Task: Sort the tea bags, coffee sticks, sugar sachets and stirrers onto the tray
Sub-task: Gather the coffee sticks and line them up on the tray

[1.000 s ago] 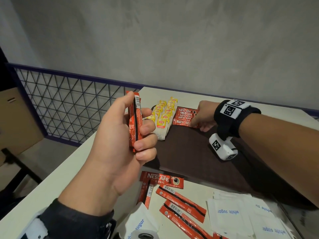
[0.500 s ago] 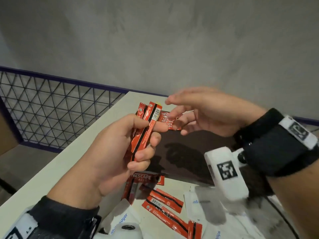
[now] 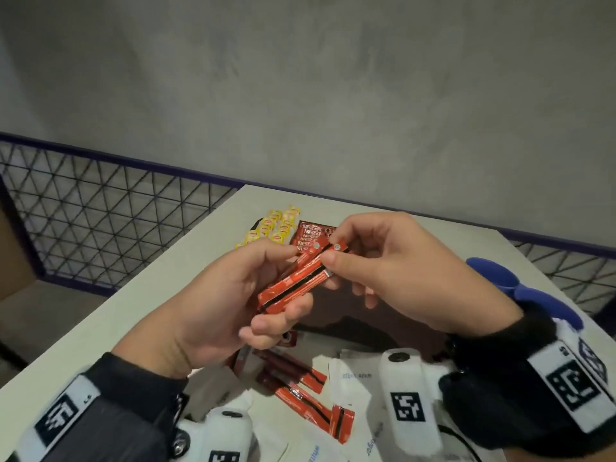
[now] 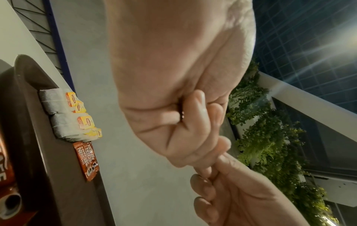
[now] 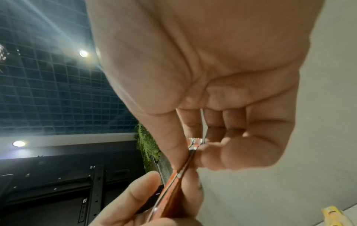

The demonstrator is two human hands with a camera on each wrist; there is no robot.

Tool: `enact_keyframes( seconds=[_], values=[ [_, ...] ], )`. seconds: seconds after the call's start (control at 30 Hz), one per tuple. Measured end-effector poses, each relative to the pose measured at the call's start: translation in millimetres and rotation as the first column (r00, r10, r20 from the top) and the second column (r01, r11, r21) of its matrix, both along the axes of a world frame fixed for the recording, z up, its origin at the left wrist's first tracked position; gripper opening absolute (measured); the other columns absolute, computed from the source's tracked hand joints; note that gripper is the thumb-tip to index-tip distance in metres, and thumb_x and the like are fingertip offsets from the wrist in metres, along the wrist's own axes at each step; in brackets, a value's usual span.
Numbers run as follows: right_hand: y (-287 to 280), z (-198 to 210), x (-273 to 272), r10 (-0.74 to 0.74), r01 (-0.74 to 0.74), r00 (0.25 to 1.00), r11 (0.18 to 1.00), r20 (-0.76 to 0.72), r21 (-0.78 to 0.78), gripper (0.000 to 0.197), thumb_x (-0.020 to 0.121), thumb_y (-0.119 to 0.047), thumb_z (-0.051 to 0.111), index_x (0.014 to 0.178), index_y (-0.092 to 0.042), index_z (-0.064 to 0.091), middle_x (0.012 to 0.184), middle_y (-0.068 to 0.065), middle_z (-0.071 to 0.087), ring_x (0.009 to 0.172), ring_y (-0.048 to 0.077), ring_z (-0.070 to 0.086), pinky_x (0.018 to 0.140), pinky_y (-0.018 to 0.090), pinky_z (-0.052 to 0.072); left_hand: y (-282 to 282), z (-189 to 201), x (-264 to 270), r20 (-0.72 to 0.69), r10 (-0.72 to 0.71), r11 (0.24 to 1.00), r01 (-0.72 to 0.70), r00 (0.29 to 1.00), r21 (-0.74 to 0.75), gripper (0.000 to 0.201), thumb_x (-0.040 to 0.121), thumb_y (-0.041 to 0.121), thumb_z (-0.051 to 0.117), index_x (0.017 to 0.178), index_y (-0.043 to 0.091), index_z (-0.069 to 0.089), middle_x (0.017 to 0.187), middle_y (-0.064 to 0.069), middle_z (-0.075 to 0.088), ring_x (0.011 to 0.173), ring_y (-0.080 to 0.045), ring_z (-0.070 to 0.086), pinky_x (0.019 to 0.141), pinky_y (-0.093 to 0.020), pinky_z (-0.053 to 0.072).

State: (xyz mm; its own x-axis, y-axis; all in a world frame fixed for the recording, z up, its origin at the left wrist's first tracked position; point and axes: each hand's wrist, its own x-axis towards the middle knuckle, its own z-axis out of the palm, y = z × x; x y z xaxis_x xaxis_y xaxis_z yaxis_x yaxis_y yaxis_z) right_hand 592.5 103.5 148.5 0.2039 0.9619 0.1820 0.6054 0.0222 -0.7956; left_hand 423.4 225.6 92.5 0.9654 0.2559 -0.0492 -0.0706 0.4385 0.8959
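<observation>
Head view: we find both hands raised above the table (image 3: 140, 305), meeting over the dark tray (image 3: 336, 311). The left hand (image 3: 213, 308) has its fingers curled round a small bundle of red coffee sticks (image 3: 293, 285), which lies slanted across the palm. The right hand (image 3: 400, 275) pinches the upper end of the bundle between thumb and forefinger. On the far end of the tray we note yellow-tagged tea bags (image 3: 273, 228) in rows, and just beside them a stack of red coffee sachets (image 3: 308, 236). On the table near the wrists lie loose coffee sticks (image 3: 300, 391) and white sugar sachets (image 3: 353, 378). A blue object (image 3: 500, 278) shows behind the right wrist; we cannot tell what it is.

Left wrist view: we see the left hand (image 4: 173, 76) with fingers folded tight against the palm, the right hand's fingers (image 4: 222, 168) touching it below. The sticks themselves are hidden here. The tea bags (image 4: 63, 116) and coffee sachets (image 4: 86, 160) sit on the tray (image 4: 29, 107).

Right wrist view: the right hand's thumb and fingertips (image 5: 177, 137) are closed on the edge of the coffee sticks (image 5: 173, 191), with the left hand (image 5: 135, 203) gripping them lower down.
</observation>
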Motion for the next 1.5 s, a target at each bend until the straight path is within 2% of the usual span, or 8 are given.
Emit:
enact_keyframes(
  seconds=[0.4,0.5,0.67,0.77,0.9,1.07,1.27,1.5],
  values=[
    [8,-2,14,-0.134,0.145,0.986,0.981,-0.095,0.126,0.016,0.091,-0.023,0.074,0.083,-0.011,0.068,0.060,0.006,0.058,0.051,0.019,0.055,0.049,0.035,0.048,-4,10,-2,0.064,0.292,0.939,-0.299,0.954,0.171,0.021,0.088,0.024,0.067,0.103,0.013,0.077,0.104,-0.023,0.076,0.051,-0.015,0.066,0.038,-0.018,0.048],
    [9,-4,10,-0.147,0.161,0.983,0.979,-0.110,0.124,0.021,0.089,-0.025,0.075,0.082,-0.009,0.064,0.064,0.011,0.059,0.052,0.020,0.055,0.048,0.035,0.048,-4,8,0,0.049,0.312,0.928,-0.316,0.949,0.197,0.012,0.088,0.018,0.068,0.088,0.016,0.080,0.094,-0.018,0.076,0.053,-0.015,0.066,0.039,-0.019,0.048],
    [1,1,7,0.035,-0.023,0.998,0.976,-0.053,0.215,0.044,0.080,-0.012,0.081,0.113,-0.032,0.060,0.117,0.003,0.060,0.081,0.025,0.069,0.070,0.047,0.062,1,9,-1,0.070,0.310,0.940,-0.317,0.948,0.125,0.016,0.093,0.017,0.060,0.085,0.010,0.071,0.065,-0.008,0.054,0.041,-0.010,0.043,0.034,-0.017,0.034],
    [-2,2,5,0.133,-0.145,0.988,0.970,0.073,0.196,0.036,0.084,0.000,0.078,0.106,-0.027,0.068,0.108,0.000,0.069,0.091,0.026,0.072,0.084,0.054,0.058,1,10,-3,0.091,0.273,0.959,-0.278,0.958,0.056,0.026,0.093,0.019,0.056,0.075,0.013,0.074,0.062,-0.006,0.047,0.039,-0.009,0.036,0.033,-0.017,0.031],
    [4,-4,5,0.054,-0.068,0.996,0.972,0.071,0.224,0.013,0.088,-0.005,0.076,0.090,-0.017,0.074,0.079,0.007,0.073,0.071,0.026,0.072,0.072,0.046,0.061,-1,10,-2,0.036,0.280,0.958,-0.282,0.959,0.061,0.026,0.096,0.023,0.053,0.081,0.011,0.072,0.065,-0.009,0.056,0.040,-0.010,0.043,0.034,-0.017,0.034],
    [7,-3,7,-0.004,0.018,0.997,0.983,-0.076,0.183,0.003,0.092,-0.014,0.071,0.093,-0.014,0.074,0.076,0.010,0.072,0.060,0.026,0.067,0.054,0.040,0.055,-2,11,-1,0.002,0.315,0.948,-0.314,0.949,0.043,0.051,0.098,0.048,0.052,0.130,0.009,0.065,0.113,-0.020,0.076,0.067,-0.019,0.070,0.045,-0.019,0.053],
    [9,-4,8,-0.044,0.072,0.983,0.986,-0.179,0.153,0.005,0.093,-0.010,0.070,0.095,-0.011,0.073,0.073,0.011,0.072,0.054,0.025,0.062,0.048,0.036,0.049,-2,10,-2,0.078,0.403,0.902,-0.410,0.912,0.134,0.023,0.094,0.021,0.067,0.110,0.006,0.075,0.104,-0.018,0.078,0.059,-0.013,0.069,0.046,-0.018,0.052],
    [11,-5,7,-0.074,0.134,0.942,0.977,-0.329,0.164,0.026,0.085,-0.014,0.078,0.109,-0.014,0.068,0.084,0.016,0.074,0.059,0.025,0.065,0.050,0.032,0.054,-2,10,-1,0.066,0.396,0.906,-0.401,0.916,0.133,0.024,0.094,0.021,0.065,0.114,0.008,0.071,0.112,-0.017,0.078,0.061,-0.012,0.073,0.046,-0.017,0.054]
  ],
)
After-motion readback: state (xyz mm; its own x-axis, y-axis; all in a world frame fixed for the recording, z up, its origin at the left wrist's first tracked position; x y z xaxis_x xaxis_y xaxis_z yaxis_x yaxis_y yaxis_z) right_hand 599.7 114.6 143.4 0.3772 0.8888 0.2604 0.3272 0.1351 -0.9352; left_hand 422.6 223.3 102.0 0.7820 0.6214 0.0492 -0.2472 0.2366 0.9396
